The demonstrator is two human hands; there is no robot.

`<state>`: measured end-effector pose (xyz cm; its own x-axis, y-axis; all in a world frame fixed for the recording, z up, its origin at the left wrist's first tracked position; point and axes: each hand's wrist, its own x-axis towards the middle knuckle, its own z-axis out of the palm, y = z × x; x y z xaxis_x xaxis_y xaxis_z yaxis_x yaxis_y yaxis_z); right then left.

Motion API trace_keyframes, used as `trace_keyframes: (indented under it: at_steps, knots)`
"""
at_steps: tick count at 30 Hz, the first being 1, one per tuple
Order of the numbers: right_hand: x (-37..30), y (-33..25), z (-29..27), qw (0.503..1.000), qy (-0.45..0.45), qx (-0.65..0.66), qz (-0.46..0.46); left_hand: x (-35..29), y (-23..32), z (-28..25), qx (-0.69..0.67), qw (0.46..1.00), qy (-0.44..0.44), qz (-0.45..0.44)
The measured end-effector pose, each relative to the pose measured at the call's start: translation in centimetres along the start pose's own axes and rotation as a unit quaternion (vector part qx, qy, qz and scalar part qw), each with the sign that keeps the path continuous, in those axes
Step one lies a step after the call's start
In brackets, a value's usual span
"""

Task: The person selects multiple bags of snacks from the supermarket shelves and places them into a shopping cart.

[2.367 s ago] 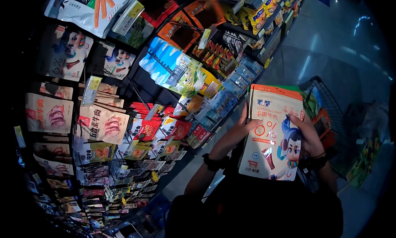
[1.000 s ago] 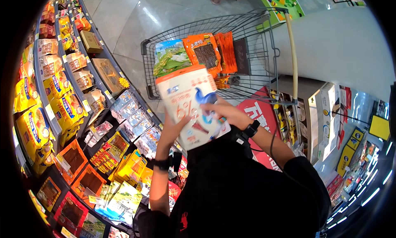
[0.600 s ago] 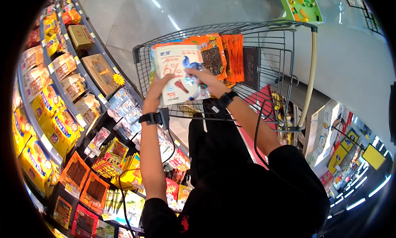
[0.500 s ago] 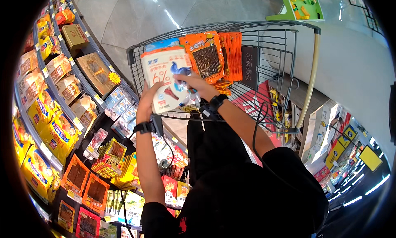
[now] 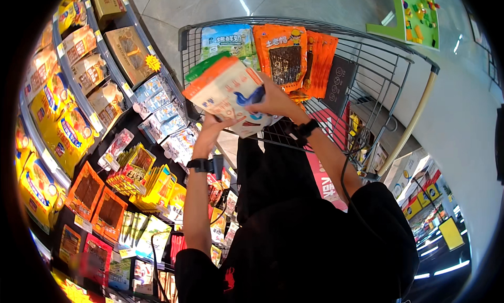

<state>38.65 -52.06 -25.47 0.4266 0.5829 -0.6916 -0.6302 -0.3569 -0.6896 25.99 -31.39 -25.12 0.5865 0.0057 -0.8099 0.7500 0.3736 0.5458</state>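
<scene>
Between my two hands is a small stack of snack pouches [image 5: 220, 95], cream-white with an orange top band, tilted over the near left part of the shopping cart [image 5: 401, 106]. A green edge [image 5: 207, 66] of another pouch pokes out behind it. My left hand [image 5: 211, 131] grips the lower left edge, thumb on the front. Closed round the right side is my right hand [image 5: 274, 97], its fingertips partly hidden. Inside the cart, just beyond, stand a blue-and-green pouch [image 5: 228, 39], a large orange snack bag [image 5: 284, 59] with a dark window, and several orange packs [image 5: 321, 66].
Shelves of yellow noodle-style bags [image 5: 76, 137], brown cartons [image 5: 128, 53] and hanging snack packs [image 5: 100, 198] run along my left. A dark panel [image 5: 340, 78] sits in the cart beside the orange packs. Beyond the cart at the right is a green play table [image 5: 399, 19] with toy bricks.
The pouches have tilted and a green one now shows behind the cream one. The blue-and-green pouch in the cart is more exposed. The whole view has shifted.
</scene>
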Motion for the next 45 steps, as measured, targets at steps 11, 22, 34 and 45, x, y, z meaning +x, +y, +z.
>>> trace_keyframes:
  at_steps: [11,22,34,45]
  knots:
    - [1.1,8.3,2.1,0.948,0.001,-0.222,-0.229,2.2,-6.7,-0.6,0.044,0.988,0.129,0.075]
    - [2.4,13.2,1.1,0.943,-0.005,-0.304,-0.138,6.0,-7.5,-4.0,0.239,0.951,0.088,0.177]
    - [3.0,7.1,7.3,0.82,0.003,-0.566,-0.088,0.6,-9.7,-2.6,0.513,0.79,0.242,0.231]
    - [6.6,10.0,9.3,0.785,0.023,-0.604,-0.137,3.0,-15.9,-3.1,-0.22,0.958,0.181,-0.022]
